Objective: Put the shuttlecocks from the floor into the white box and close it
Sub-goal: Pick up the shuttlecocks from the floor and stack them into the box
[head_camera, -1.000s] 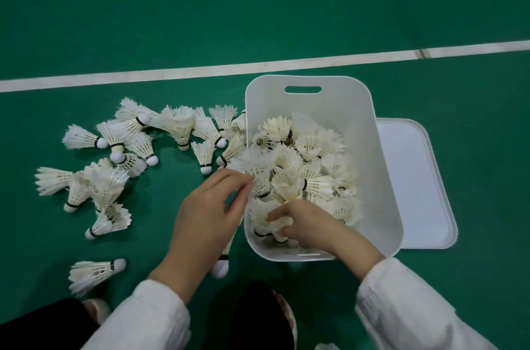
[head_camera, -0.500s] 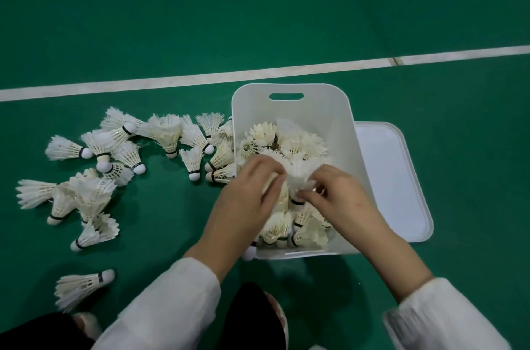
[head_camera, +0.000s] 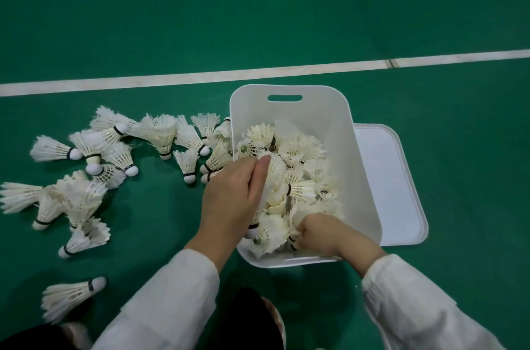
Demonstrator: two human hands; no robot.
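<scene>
The white box (head_camera: 315, 114) is sitting on the green floor (head_camera: 430, 5) at the centre of the frame. Its long axis is running from lower centre to upper centre, and the handle slot is lying at the upper end. Its lid (head_camera: 387, 183) is lying flat just to the right, with its left edge tucked under the box.

A pile of shuttlecocks (head_camera: 301, 160) is filling the box, with feathers pointing every way. The loose shuttlecocks (head_camera: 114, 154) are lying scattered at centre left, most with corks pointing toward the lower right. A single shuttlecock (head_camera: 71, 291) is lying at lower left, its cork pointing right.

The left hand (head_camera: 229, 200) is reaching over the box's left rim. Its fingers are staying together and closing on a held shuttlecock (head_camera: 253, 232), whose cork is pointing toward the lower edge under the palm. The right hand (head_camera: 324, 232) is digging into the near end of the pile, its fingers (head_camera: 304, 228) curling round feathers there with the tips buried.

Small round green stickers are showing on two cork ends in the box; their writing is too small to read. A white line (head_camera: 172, 78) is crossing the floor above the box.
</scene>
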